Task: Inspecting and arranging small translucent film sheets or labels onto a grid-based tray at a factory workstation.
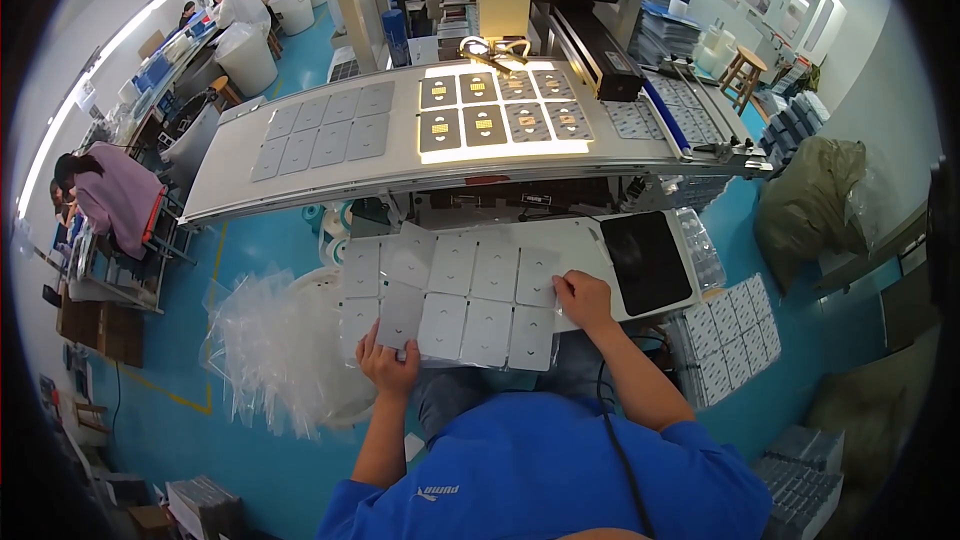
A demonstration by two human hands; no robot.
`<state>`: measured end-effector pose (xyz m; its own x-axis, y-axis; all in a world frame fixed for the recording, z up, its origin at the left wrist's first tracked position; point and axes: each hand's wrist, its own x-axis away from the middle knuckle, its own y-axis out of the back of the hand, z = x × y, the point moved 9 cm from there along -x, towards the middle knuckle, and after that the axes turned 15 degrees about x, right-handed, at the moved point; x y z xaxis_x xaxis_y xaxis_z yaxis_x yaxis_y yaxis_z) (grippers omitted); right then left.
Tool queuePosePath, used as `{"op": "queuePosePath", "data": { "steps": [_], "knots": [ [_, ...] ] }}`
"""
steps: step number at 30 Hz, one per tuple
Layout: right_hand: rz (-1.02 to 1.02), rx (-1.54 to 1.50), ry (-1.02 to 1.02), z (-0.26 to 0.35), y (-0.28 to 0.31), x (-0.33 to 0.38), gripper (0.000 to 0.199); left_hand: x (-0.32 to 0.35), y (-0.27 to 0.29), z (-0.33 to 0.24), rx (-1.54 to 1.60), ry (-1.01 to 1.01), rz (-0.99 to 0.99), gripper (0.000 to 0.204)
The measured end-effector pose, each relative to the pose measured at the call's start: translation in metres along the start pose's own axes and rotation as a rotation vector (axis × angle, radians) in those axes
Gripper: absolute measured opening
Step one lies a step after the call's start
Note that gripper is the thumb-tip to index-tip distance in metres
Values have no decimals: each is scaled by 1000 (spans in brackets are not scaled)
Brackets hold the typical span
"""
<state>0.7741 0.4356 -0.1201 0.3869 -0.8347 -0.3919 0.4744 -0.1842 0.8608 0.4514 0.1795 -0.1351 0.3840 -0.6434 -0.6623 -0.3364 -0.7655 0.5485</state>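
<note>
In front of me lies a sheet of pale grey rectangular panels (pixel 488 330) in two rows, each panel marked with small dark curved lines. Towards its left side, a plainer grey strip (pixel 401 314) sits at a slant over the panels. My left hand (pixel 388 364) grips the lower left edge, its thumb on top by the strip. At the sheet's right edge my right hand (pixel 583 298) is closed, the fingertips pinching the border. Clear film shows along the sheet's lower margin. What lies beneath the sheet is mostly hidden.
Beyond my hands stands a conveyor table (pixel 230 165) with grey panels and a lit patch under a machine head. A black pad (pixel 645 262) lies right of the sheet. Clear plastic film (pixel 275 350) fills a white bin at left. Patterned sheets (pixel 725 340) are stacked lower right. Other people sit at left.
</note>
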Motion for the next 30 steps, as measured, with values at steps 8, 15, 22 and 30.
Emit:
{"op": "queuePosePath", "data": {
  "steps": [8,15,22,30],
  "knots": [
    [-12,-8,-6,2,2,-1,32,0,1,0,-6,7,0,35],
    [-8,-15,-2,3,3,-1,32,1,1,1,-1,4,0,36],
    [-10,-18,-2,1,3,0,31,1,0,1,-5,-2,5,36],
    [-22,-19,-1,2,3,0,30,1,0,0,-2,-18,-13,35]
  ]
}}
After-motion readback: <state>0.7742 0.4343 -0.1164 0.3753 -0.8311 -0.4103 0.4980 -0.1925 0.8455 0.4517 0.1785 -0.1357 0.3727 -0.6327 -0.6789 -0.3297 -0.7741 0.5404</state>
